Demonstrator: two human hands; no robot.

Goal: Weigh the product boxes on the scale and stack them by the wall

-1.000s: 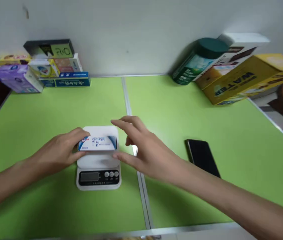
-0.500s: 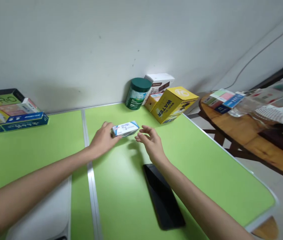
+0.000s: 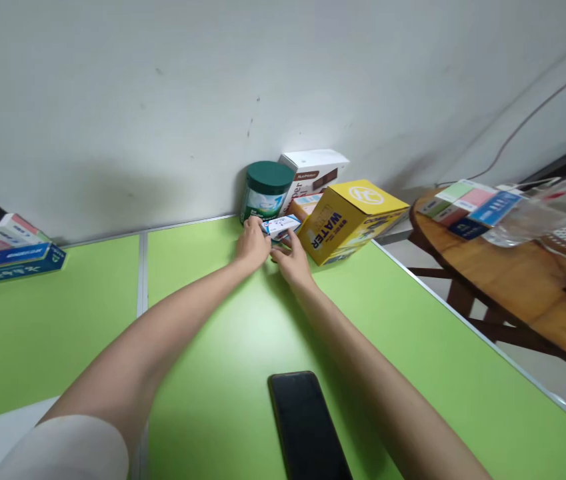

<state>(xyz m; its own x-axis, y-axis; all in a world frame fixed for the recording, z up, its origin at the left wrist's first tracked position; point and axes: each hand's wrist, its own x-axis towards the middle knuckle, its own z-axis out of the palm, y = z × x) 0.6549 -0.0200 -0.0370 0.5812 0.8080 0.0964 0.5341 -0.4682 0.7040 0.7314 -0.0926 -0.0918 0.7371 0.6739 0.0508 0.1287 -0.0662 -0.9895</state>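
Observation:
A small white-and-blue box [image 3: 281,226] is gripped at its left end by my left hand [image 3: 254,244]. At its near right side, my right hand [image 3: 291,259] has its fingers closed against the box. Directly behind it stands a green-lidded canister [image 3: 269,179], its lower part covered by the box and my left hand. The yellow box marked WATER [image 3: 347,223] is to the right, a short way from my right fingers. Between canister and yellow box, an orange box [image 3: 305,203] shows in part, with a tall white box [image 3: 315,162] behind.
A black phone [image 3: 307,427] lies on the green table [image 3: 203,373] near me. Stacked boxes [image 3: 10,257] stand at the left by the wall. To the right, a wooden table [image 3: 507,287] carries more small boxes [image 3: 470,207] and a clear plastic item.
My left hand has carried the small box away from me and rightward, up to the canister. My right hand has moved forward and come onto the box. The view has shifted too.

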